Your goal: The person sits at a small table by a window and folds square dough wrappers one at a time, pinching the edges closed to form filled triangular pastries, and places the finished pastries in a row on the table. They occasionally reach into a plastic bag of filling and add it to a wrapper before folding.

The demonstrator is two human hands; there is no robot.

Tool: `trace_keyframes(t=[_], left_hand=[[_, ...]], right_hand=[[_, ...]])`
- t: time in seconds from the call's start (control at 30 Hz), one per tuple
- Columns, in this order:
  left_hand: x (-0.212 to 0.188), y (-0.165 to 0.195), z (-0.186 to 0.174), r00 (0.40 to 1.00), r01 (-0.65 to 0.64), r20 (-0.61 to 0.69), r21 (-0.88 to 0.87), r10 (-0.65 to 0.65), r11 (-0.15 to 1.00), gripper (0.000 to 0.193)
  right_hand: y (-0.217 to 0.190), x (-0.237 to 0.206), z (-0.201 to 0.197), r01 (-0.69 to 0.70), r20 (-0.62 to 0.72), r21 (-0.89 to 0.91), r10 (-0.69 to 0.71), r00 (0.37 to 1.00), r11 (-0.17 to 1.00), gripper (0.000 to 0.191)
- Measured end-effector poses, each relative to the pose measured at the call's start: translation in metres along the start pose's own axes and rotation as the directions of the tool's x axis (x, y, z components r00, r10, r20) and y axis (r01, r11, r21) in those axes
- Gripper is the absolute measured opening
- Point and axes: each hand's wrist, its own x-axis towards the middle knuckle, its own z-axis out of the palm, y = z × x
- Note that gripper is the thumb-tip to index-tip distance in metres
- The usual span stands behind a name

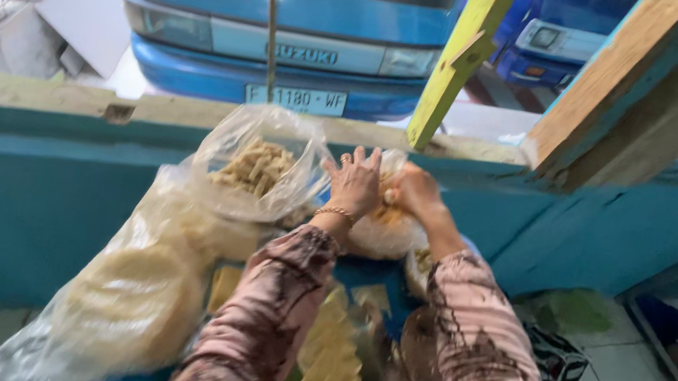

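Nearest to the camera, the two patterned sleeves (386, 352) are reaching forward over a blue surface (366, 275) that is crowded with plastic bags of snacks: pale yellow chips in a row (334, 362), and a big bag of round white crackers (126, 302) at the left. Further out, the left hand (353, 182) is resting on the top of a clear bag with orange-brown snacks (383, 225); its fingers (350, 162) are lying close together and a little bent, pressing on the plastic. Just beside it, the right hand (414, 190) is closing around the neck of the same bag, the fingers curled tight, though I cannot tell exactly what they are pinching. To do this well, in my judgement, one hand should be holding the neck firmly while the other is gathering the loose plastic, so nothing is spilling. Just left, an open bag of beige sticks (257, 167) is standing. Beyond, a teal wall (12, 193) and a blue van (293, 20) are showing.
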Motion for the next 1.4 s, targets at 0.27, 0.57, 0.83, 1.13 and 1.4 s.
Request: trace_keyframes(t=[0.27, 0.57, 0.83, 1.13, 1.4], left_hand=[[0.079, -0.013, 0.072, 0.988, 0.139, 0.066, -0.003, -0.139, 0.99, 0.02], [0.054, -0.037, 0.019, 0.914, -0.114, -0.391, -0.503, -0.108, 0.857, 0.02], [0.003, -0.05, -0.005, 0.954, -0.076, -0.298, -0.137, 0.032, 0.988, 0.011], [0.025, -0.053, 0.005, 0.971, -0.115, -0.194, 0.148, 0.143, 0.982, 0.01], [0.043, -0.038, 0.031, 0.932, -0.21, -0.279, 0.102, 0.231, 0.972, 0.014]], right_hand=[[0.032, 0.024, -0.017, 0.148, -0.134, -0.2, -0.176, 0.975, 0.969, 0.008], [-0.055, -0.001, -0.103, 0.235, -0.366, -0.538, -0.476, 0.8, 0.809, 0.013], [-0.095, -0.04, -0.091, 0.304, -0.142, -0.632, -0.492, 0.859, 0.713, 0.023], [-0.086, -0.036, -0.051, 0.256, -0.141, -0.587, -0.408, 0.902, 0.768, 0.014], [-0.026, -0.022, -0.032, 0.231, -0.095, -0.582, -0.347, 0.933, 0.78, 0.011]])
